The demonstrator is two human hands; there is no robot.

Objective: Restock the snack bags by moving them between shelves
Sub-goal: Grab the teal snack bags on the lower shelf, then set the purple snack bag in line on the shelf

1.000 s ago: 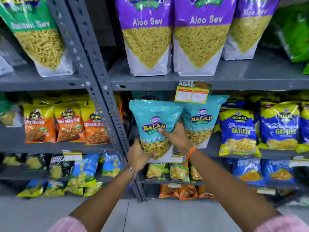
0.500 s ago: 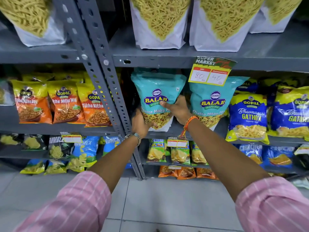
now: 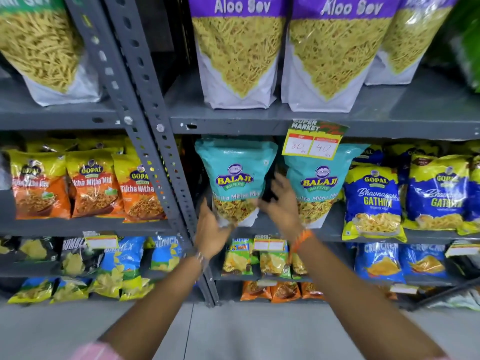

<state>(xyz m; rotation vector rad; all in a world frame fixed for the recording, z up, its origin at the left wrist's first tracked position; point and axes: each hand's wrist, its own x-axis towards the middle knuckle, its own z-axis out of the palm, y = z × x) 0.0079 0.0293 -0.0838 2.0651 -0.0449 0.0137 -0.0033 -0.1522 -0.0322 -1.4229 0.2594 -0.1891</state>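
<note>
1. The left hand (image 3: 211, 231) sits at the lower left corner of a teal Balaji Khatta Mitha Mix bag (image 3: 235, 175), fingers spread and curled up against the bag's clear bottom; motion blur hides whether they truly grip it.
2. The right hand (image 3: 281, 203) is at the same bag's right edge, fingers fanned wide, reaching into the dark gap between that bag and a second teal Balaji bag (image 3: 320, 183) just to its right. It looks loose rather than clamped, and contact with either bag cannot be told.
3. The first bag stands upright on the grey metal shelf (image 3: 262, 231) directly above both wrists, its base at the shelf's front edge.
4. An orange thread band (image 3: 301, 237) circles the right wrist; a metal bracelet (image 3: 200, 257) circles the left.
5. Above the right hand, a yellow price tag (image 3: 315, 141) hangs from the upper shelf edge, overlapping the second bag's top.
6. Further right of the right hand stand blue Gopal Bhavnagari Gathiya bags (image 3: 374, 201).
7. Left of the left hand, past the perforated grey upright (image 3: 155, 141), stand orange Gopal Tikha Mitha Mix bags (image 3: 91, 185).
8. High above both hands stand large purple Aloo Sev bags (image 3: 239, 53).
</note>
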